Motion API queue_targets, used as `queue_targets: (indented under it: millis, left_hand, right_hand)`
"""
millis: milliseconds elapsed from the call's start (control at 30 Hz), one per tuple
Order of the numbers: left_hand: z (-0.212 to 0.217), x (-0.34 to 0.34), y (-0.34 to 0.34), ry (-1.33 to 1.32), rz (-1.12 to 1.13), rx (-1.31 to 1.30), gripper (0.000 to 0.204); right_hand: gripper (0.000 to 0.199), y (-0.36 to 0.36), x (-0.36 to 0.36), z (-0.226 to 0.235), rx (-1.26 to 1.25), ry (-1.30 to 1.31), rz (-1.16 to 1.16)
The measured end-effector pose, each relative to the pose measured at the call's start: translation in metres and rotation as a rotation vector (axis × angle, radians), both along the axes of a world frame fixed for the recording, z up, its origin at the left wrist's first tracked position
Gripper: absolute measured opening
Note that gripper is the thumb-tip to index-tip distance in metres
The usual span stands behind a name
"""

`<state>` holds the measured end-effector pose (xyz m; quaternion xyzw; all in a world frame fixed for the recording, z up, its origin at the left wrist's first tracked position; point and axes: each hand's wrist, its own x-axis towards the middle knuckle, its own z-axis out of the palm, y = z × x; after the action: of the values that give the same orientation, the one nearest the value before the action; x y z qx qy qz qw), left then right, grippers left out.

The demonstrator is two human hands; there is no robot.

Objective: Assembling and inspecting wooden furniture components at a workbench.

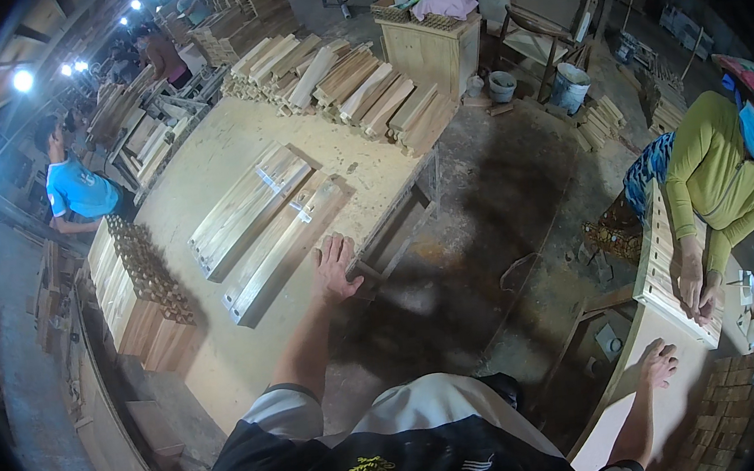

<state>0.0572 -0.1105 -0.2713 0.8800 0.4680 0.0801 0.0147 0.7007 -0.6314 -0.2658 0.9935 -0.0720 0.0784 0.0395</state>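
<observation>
My left hand (337,268) rests on the edge of the pale worktable (218,378), fingers spread and holding nothing. Beside it lie two long bundles of wood, the nearer bundle (283,249) and the farther bundle (249,210), each with a whitish strip across it. My right hand (657,364) is over the bench (645,332) on the right, empty, its fingers apart and slightly bent. Just beyond it stands a long wooden rail (661,267) with a row of slots, which a co-worker's hands (697,282) touch.
Stacked wooden slats (142,294) stand at the table's left, and a long row of wood pieces (344,84) lines its far side. A person in blue (82,187) is beyond the left edge. A wooden cabinet (432,49) and buckets (570,88) stand farther back.
</observation>
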Motion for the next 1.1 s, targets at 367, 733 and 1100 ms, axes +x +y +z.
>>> queue_targets:
  millis: [367, 733, 1100]
  left_hand:
    - [0.0029, 0.0013, 0.0001, -0.001, 0.015, -0.037, 0.1]
    - [0.0034, 0.0017, 0.0007, 0.014, 0.022, -0.077, 0.1]
    - [0.0067, 0.0024, -0.0005, 0.019, 0.019, -0.067, 0.099]
  right_hand:
    - [0.072, -0.002, 0.0017, -0.0028, -0.012, -0.009, -0.002]
    - [0.069, -0.0033, 0.002, -0.0014, -0.007, 0.015, 0.008]
    - [0.073, -0.0034, 0.0018, 0.0008, 0.018, 0.024, 0.009]
